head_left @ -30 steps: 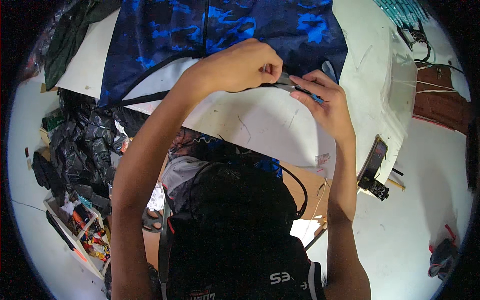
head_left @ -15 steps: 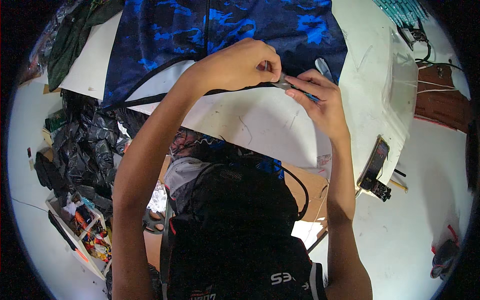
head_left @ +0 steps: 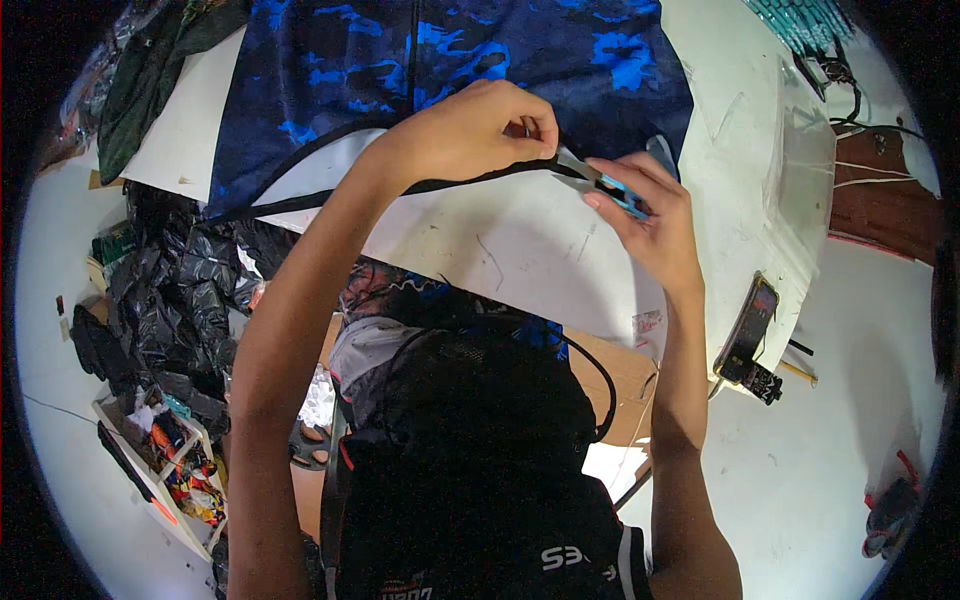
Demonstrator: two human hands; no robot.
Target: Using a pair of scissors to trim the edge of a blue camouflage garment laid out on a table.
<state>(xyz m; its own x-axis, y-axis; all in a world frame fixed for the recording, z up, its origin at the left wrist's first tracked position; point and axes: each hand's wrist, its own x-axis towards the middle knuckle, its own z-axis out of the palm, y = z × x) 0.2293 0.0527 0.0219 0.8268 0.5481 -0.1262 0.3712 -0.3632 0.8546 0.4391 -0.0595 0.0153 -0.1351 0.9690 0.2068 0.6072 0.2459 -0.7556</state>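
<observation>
A garment (head_left: 330, 75) in blue camouflage print, with black edging and a white inner side, lies across the far part of the table. Above its near edge my left hand (head_left: 490, 122) is closed in a pinch; whatever sits between thumb and finger is too small to make out. My right hand (head_left: 655, 225) grips blue-handled thread snips (head_left: 625, 197). Their metal blades point left, toward the left fingertips and the black edging. Beside the right knuckles a pale grey patch (head_left: 660, 152) shows against the dark cloth.
The white table (head_left: 500, 235) curves round to the right, where a phone on a holder (head_left: 750, 325) stands at its edge. Black plastic bags (head_left: 175, 280) are heaped at the left, near a box of colourful scraps (head_left: 180, 465). A dark green cloth (head_left: 150, 85) hangs over the far left corner.
My right hand has drawn slightly right and down with the snips, so more of their blue handle shows. The left hand keeps its pinch almost in place.
</observation>
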